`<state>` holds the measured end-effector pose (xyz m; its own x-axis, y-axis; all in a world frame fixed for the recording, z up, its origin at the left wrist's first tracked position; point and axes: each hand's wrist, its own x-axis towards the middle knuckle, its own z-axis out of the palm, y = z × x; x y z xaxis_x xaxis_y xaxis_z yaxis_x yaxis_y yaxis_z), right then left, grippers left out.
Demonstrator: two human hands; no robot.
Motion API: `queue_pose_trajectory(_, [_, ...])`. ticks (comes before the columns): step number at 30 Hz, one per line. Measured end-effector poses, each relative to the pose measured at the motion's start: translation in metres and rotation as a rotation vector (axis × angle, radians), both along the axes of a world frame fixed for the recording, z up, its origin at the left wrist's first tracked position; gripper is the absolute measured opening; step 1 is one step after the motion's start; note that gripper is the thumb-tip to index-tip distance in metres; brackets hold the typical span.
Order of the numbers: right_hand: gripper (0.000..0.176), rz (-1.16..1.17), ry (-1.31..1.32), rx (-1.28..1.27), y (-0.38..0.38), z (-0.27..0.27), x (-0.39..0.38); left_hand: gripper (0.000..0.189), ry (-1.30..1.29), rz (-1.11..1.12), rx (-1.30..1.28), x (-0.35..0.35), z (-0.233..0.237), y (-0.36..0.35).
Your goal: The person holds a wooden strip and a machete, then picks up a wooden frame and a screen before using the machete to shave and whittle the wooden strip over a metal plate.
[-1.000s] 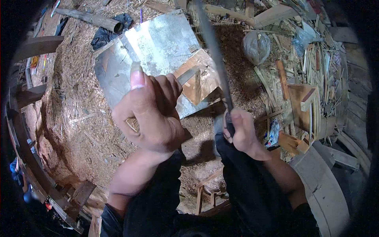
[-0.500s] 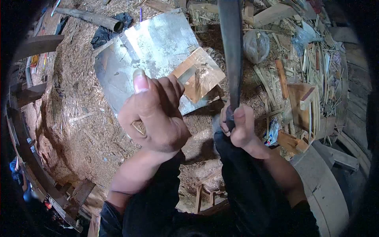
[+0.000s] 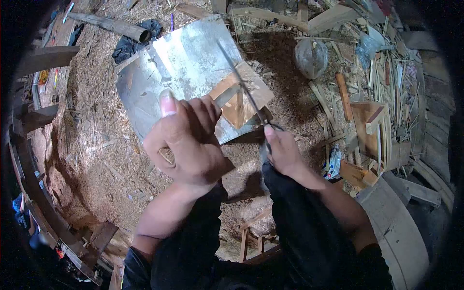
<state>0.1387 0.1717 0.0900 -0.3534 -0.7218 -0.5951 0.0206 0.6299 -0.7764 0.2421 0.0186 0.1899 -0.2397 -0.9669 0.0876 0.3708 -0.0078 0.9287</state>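
Closed and raised in the middle of the view is my left hand (image 3: 186, 135), its thumb pointing up; a small piece of wood (image 3: 167, 155) shows between the curled fingers and the palm. My right hand (image 3: 284, 152) grips the handle of a long dark blade (image 3: 241, 79), which slants up and left across the wooden block (image 3: 253, 87). That block rests on a worn metal sheet (image 3: 183, 53) beyond my hands. The lower part of the block is partly behind the blade.
Wood shavings (image 3: 106, 169) cover the ground. A round pole (image 3: 108, 21) lies at the upper left. Clear plastic bags (image 3: 311, 58), thin strips and a wooden frame (image 3: 367, 125) are at the right. Curved timbers (image 3: 29, 179) edge the left side; a person (image 3: 20, 208) is partly visible there.
The blade has swung down from upright to a left-leaning slant over the block, and my right hand has turned with it. My left hand has shifted slightly left.
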Motion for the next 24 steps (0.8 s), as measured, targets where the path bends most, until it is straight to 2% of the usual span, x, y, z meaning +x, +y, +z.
queue_pose_trajectory(4, [0.060, 0.007, 0.030, 0.073, 0.006, 0.010, -0.002, 0.033, 0.013, -0.039, -0.059, 0.001, -0.001, 0.001])
queue_pose_trajectory(6, [0.062, -0.095, -0.157, -0.118, 0.001, 0.023, -0.006, 0.034, -0.023, 0.003, -0.094, -0.002, -0.001, 0.003])
queue_pose_trajectory(7, [0.062, -0.093, -0.157, -0.118, -0.001, 0.031, -0.008, 0.034, -0.023, 0.005, -0.094, -0.001, -0.001, 0.002])
queue_pose_trajectory(9, [0.063, -0.113, -0.291, -0.360, -0.002, 0.042, -0.010, 0.045, 0.094, 0.026, -0.071, 0.001, -0.002, 0.003])
queue_pose_trajectory(13, [0.064, -0.080, -0.191, -0.460, 0.007, 0.001, 0.002, 0.044, 0.111, 0.070, -0.008, 0.000, -0.001, 0.004])
queue_pose_trajectory(15, [0.066, -0.049, -0.149, 0.007, 0.004, -0.012, 0.003, 0.045, 0.171, -0.040, -0.093, 0.006, -0.006, -0.001])
queue_pose_trajectory(18, [0.066, -0.057, -0.222, -0.010, 0.004, 0.006, -0.005, 0.045, 0.121, -0.006, -0.042, 0.004, -0.005, 0.000])
queue_pose_trajectory(20, [0.065, -0.068, -0.257, -0.025, -0.004, 0.027, -0.010, 0.045, 0.109, -0.037, -0.100, 0.006, -0.007, -0.001])
queue_pose_trajectory(22, [0.063, -0.189, -0.328, -0.332, -0.011, 0.043, -0.008, 0.044, 0.092, -0.070, -0.150, 0.009, -0.009, 0.000])
queue_pose_trajectory(24, [0.063, -0.175, -0.319, -0.385, -0.003, 0.020, -0.002, 0.046, 0.076, -0.046, -0.107, 0.012, -0.009, 0.000])
